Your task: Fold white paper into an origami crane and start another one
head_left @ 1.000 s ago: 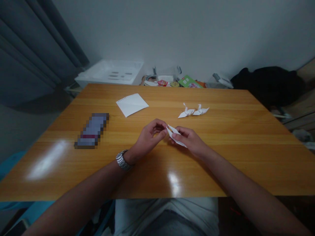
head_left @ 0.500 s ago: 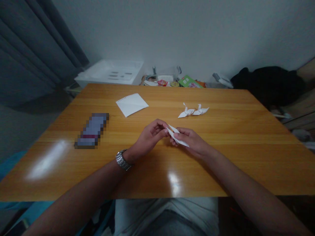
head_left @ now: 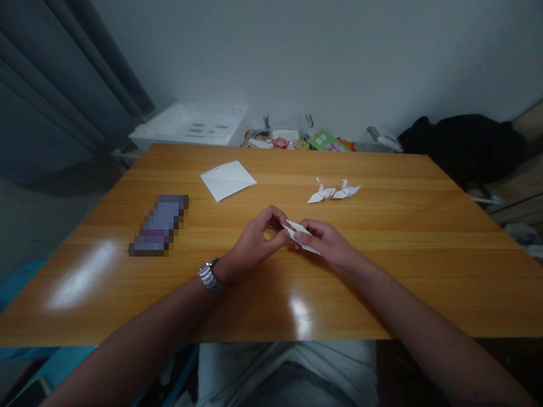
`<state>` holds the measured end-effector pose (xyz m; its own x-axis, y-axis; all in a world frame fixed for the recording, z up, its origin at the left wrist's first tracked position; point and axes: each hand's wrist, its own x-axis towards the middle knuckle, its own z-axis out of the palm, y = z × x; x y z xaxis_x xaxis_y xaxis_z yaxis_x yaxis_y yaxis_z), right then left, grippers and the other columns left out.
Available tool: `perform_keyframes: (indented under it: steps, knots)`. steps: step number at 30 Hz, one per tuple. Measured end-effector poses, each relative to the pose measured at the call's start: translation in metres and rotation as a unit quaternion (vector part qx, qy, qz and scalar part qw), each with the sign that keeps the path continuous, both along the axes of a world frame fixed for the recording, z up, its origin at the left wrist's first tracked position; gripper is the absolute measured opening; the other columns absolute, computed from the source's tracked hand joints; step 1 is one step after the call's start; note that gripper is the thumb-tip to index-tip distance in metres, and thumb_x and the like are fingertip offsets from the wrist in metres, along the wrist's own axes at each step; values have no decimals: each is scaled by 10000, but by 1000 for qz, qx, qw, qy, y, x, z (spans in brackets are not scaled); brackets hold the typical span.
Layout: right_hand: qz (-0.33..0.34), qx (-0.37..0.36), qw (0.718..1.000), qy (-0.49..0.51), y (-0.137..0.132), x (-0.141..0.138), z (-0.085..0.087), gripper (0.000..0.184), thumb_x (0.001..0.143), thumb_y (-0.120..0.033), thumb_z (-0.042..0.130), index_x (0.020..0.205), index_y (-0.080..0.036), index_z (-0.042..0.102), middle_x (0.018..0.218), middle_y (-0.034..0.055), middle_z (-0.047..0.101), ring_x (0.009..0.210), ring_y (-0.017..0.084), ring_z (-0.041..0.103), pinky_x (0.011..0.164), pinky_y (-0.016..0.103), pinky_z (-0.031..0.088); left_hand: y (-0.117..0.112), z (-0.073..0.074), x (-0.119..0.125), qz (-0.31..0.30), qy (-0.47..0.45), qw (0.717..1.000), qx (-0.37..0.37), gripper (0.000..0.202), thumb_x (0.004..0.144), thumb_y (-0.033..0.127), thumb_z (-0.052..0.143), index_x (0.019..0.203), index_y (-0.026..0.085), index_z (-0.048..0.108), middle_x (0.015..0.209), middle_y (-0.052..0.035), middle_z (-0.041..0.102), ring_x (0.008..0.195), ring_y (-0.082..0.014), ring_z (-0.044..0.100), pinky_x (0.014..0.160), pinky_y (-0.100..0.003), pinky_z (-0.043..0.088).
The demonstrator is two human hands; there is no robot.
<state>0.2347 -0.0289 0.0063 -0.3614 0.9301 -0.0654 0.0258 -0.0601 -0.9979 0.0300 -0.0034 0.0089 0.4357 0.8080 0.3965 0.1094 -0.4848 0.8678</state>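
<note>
Both hands meet over the middle of the wooden table (head_left: 382,271), holding a small folded white paper piece (head_left: 299,235). My left hand (head_left: 254,243), with a metal watch at the wrist, pinches the paper's left tip between thumb and fingers. Around the paper's right part my right hand (head_left: 328,243) is closed, fingers curled over it. Two finished white paper cranes (head_left: 334,192) sit side by side on the table beyond my right hand. A flat white sheet of paper (head_left: 228,180) lies further left, beyond my left hand.
A blurred dark oblong object (head_left: 159,225) lies on the table's left part. Behind the table are a white plastic box (head_left: 190,125), small colourful clutter (head_left: 297,141) and a dark bundle of cloth (head_left: 462,141). A grey curtain (head_left: 51,85) hangs at left.
The hands and the folded paper shifted only slightly; the paper tilted a little and my left fingers moved along its tip. Nothing else on the table moved.
</note>
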Motion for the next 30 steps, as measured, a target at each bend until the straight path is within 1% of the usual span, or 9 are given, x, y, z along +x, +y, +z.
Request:
perform_keyframes:
  steps: [4, 9, 12, 17, 21, 24, 27, 30]
  knots:
    - [13, 22, 1000, -10, 1, 1, 2, 312, 905, -481, 680, 862, -172, 669, 804, 17, 652, 736, 148, 558, 697, 295, 393, 1, 2, -3, 11, 64, 994, 86, 118, 896, 179, 654, 984, 180, 575, 900, -16, 636, 805, -125, 623, 740, -251, 522]
    - [-7, 33, 999, -26, 2, 2, 3, 299, 906, -474, 678, 850, -180, 668, 796, 16, 655, 727, 150, 565, 695, 295, 396, 7, 2, -7, 22, 123, 974, 187, 63, 950, 218, 638, 1002, 184, 633, 953, -37, 635, 869, -142, 621, 769, -271, 512]
    - [-17, 35, 999, -28, 1, 1, 3, 285, 909, -461, 676, 843, -185, 668, 791, 15, 662, 733, 151, 574, 707, 296, 405, 9, 0, -9, 32, 141, 965, 221, 76, 969, 251, 629, 1002, 188, 653, 973, -46, 640, 901, -154, 631, 782, -283, 515]
    - [-35, 48, 997, -43, 2, 0, 3, 272, 880, -461, 703, 888, -189, 696, 829, 28, 702, 759, 166, 596, 714, 298, 428, 9, -2, -9, 52, 167, 948, 265, 115, 988, 278, 606, 1024, 193, 675, 979, -53, 648, 895, -162, 635, 772, -284, 518]
    - [-63, 73, 993, -70, 3, -1, 3, 274, 856, -457, 717, 868, -182, 722, 798, 18, 682, 726, 160, 569, 688, 292, 429, 6, 0, -7, 66, 194, 937, 282, 139, 999, 287, 587, 1020, 186, 679, 988, -59, 655, 891, -170, 630, 771, -292, 512]
    - [-90, 74, 990, -76, 3, -3, 1, 277, 836, -453, 728, 847, -177, 733, 775, 18, 682, 709, 162, 563, 668, 291, 430, 4, 2, -5, 77, 204, 934, 282, 134, 995, 279, 590, 984, 180, 678, 1018, -68, 658, 908, -175, 627, 793, -303, 512]
    - [-106, 78, 989, -72, 3, -4, -1, 273, 828, -445, 736, 854, -174, 745, 799, 30, 706, 738, 175, 587, 693, 299, 446, 2, 2, -4, 87, 197, 936, 277, 122, 984, 262, 604, 936, 175, 674, 1037, -72, 651, 916, -175, 626, 798, -303, 514]
    - [-117, 85, 987, -72, 2, -4, -3, 265, 834, -441, 735, 871, -179, 757, 816, 34, 723, 749, 182, 600, 700, 301, 449, 0, 1, -1, 91, 177, 945, 258, 109, 977, 247, 612, 924, 174, 673, 1008, -63, 645, 911, -171, 624, 797, -300, 517]
